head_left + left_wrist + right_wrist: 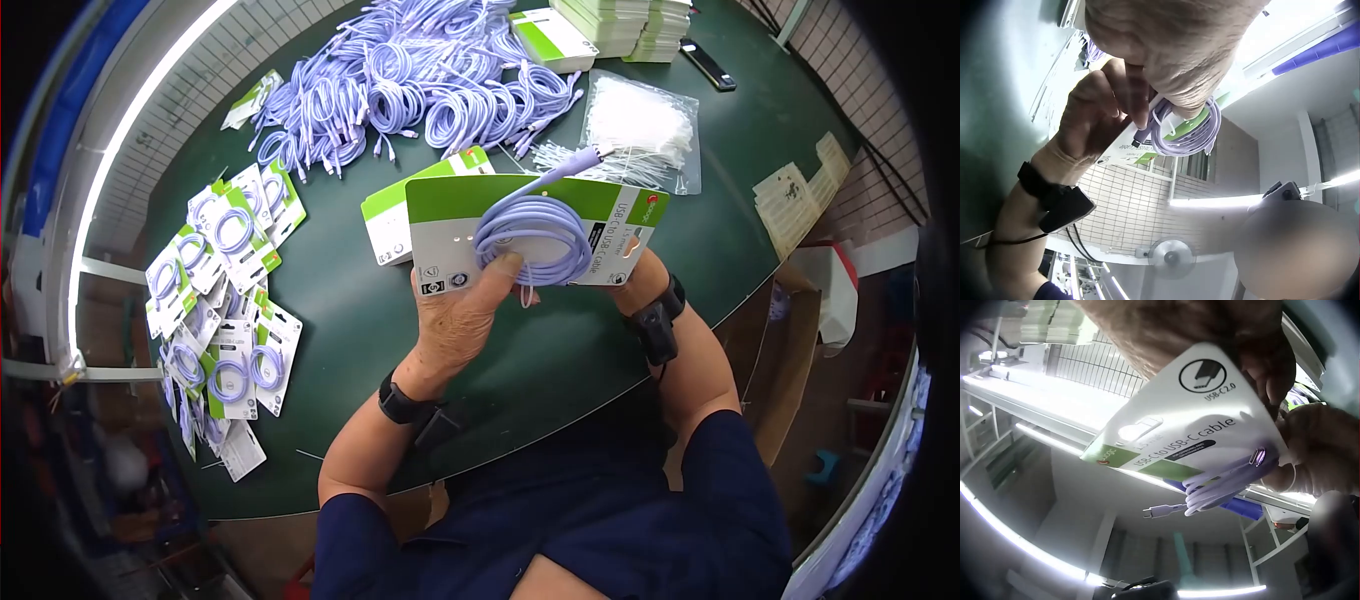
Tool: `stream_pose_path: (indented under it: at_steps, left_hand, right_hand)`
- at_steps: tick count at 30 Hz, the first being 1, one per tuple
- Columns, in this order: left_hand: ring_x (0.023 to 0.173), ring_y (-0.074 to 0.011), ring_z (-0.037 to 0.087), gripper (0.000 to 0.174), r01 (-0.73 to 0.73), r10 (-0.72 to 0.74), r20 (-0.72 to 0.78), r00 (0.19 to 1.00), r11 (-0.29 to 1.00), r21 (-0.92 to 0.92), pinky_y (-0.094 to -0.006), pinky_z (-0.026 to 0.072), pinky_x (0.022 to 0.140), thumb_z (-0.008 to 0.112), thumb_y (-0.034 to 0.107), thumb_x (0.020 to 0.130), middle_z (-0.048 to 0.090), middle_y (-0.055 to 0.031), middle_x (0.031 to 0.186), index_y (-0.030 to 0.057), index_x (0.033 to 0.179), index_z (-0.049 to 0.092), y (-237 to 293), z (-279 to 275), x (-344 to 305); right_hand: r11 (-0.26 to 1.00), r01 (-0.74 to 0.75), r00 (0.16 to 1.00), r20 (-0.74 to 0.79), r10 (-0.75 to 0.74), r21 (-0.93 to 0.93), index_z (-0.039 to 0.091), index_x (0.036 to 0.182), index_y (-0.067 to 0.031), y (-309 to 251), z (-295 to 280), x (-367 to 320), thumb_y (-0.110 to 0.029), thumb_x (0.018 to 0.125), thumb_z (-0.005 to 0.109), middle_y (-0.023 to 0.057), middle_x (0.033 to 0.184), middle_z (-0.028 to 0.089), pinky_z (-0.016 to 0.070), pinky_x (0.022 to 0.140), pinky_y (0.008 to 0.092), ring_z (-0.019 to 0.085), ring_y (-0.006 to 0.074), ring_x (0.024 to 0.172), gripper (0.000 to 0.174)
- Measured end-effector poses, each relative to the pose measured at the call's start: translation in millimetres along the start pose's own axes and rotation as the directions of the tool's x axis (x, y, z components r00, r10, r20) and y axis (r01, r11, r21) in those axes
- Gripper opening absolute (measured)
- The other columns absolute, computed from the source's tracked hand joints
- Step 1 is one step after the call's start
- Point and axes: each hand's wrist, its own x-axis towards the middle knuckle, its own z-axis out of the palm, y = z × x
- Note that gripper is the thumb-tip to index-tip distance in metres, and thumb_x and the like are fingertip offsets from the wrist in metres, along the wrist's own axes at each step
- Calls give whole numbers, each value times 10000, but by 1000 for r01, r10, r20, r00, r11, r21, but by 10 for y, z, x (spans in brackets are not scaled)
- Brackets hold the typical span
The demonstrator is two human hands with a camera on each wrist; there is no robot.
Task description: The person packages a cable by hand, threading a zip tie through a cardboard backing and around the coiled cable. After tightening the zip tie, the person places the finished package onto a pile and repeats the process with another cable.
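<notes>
A white and green USB-C cable card [440, 240] is held up in front of the person, a coiled lilac cable [490, 230] against its face. The left hand [455, 325] grips it from below, thumb on the coil and fingers behind the card. The right hand [645, 285] holds the card's right end, its fingers largely hidden behind. A thin white tie [527, 297] loops out below the coil. One plug [600, 152] sticks up past the card's top edge. In the left wrist view, the right hand's curled fingers [1125, 94] are close behind the coil and the other plug [1140, 139].
Stacked cards [385, 225] lie just behind the held one. Many lilac cables [400, 95] are heaped at the back, near a bag of white ties [640, 125] and card stacks [615, 30]. Carded cables [235, 230] pile up on the left. A phone [707, 65] lies back right.
</notes>
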Motion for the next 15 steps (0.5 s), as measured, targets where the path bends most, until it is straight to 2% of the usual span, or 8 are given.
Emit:
stream_pose_path:
  at_steps: [1, 15]
  left_hand:
    - [777, -204, 714, 288, 5, -5, 0, 1000, 1000, 4, -349, 624, 628, 674, -43, 977, 718, -159, 1066, -72, 1257, 613, -8, -3, -1]
    - [758, -197, 710, 273, -5, 4, 7, 1000, 999, 45, -338, 606, 620, 693, -28, 976, 730, -149, 1049, -75, 1238, 635, -58, 5, 9]
  right_hand:
    - [997, -16, 997, -72, 10, -82, 431, 1593, -65, 16, -7, -4, -497, 1115, 449, 173, 1552, 547, 567, 1061, 484, 610, 304, 1340, 645]
    - [999, 32, 998, -61, -35, -43, 455, 1577, -56, -10, 129, -39, -396, 1090, 569, 162, 1520, 582, 588, 1024, 417, 628, 266, 1309, 605]
